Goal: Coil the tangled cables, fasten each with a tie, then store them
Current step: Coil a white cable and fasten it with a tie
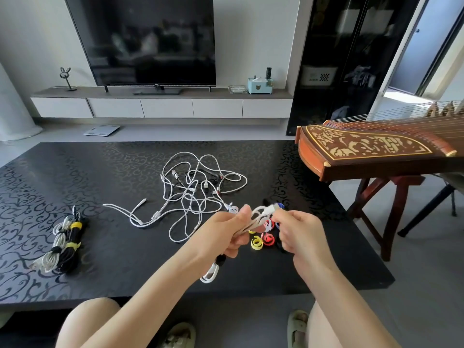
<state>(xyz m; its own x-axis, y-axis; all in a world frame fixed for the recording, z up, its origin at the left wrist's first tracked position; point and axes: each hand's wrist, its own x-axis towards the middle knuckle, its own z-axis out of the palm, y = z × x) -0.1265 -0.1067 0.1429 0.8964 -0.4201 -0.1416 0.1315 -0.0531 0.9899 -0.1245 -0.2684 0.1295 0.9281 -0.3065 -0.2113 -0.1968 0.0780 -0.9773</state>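
While both hands were closed on it, the white cable was held in the air, just above the near right part of the tabletop; the left hand gripped the gathered loops around their middle, and the right hand pinched the plug end at the top. The long axis of the coil ran slanted, from a loop hanging below the left hand, near the person, up and to the right toward the plug; the two hands were close together, with only the cable between them.

I judge that the coiling of this one was nearly done and a tie was needed next; the ties lay on the tabletop directly under and just behind the hands, nearer to the right hand, so that hand seemed better placed to take one while the left kept the coil. I counted two yellow and two red ties and at least one blue; the hands hid the others.

Farther away, beyond the left hand, lay one tangle of several white cables and at least one dark; their number could not be told. Well apart at the left lay two finished bundles, one silvery and one black, side by side.
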